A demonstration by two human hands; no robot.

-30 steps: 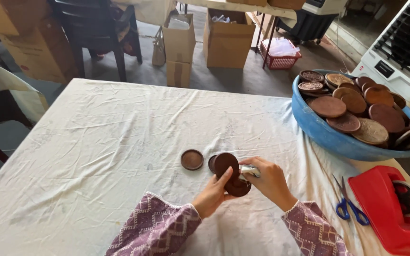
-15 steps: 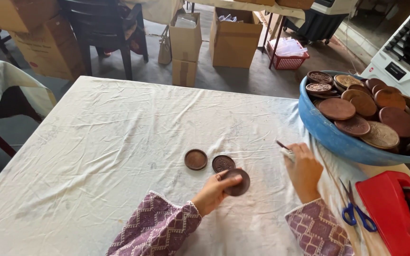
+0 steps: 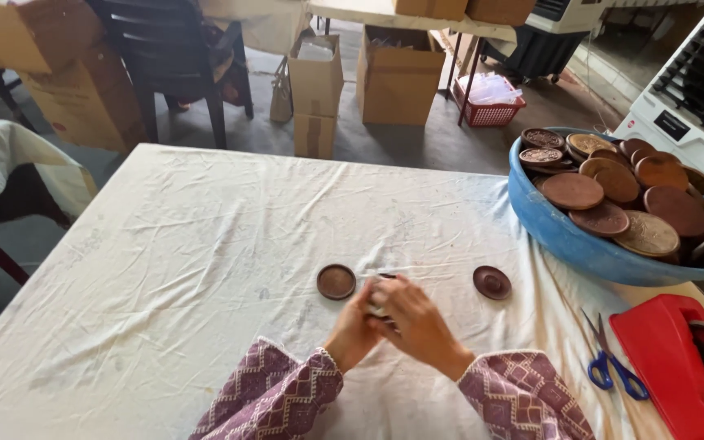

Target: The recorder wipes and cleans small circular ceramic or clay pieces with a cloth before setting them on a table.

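Note:
My left hand and my right hand meet over the middle of the white-clothed table. Their fingers are closed together on a small pale object; what it is stays hidden by the fingers. A small round brown disc lies on the cloth just left of my hands. A second brown disc lies to their right, apart from them. Both sleeves are purple with a pale pattern.
A blue basin heaped with several brown discs sits at the table's right edge. A red tape dispenser and blue-handled scissors lie at the near right. Cardboard boxes, a dark chair and a red basket stand beyond the table.
My right hand swung out to the right and came back to meet my left hand. One brown disc now lies to the right; the disc my left hand pressed is out of sight.

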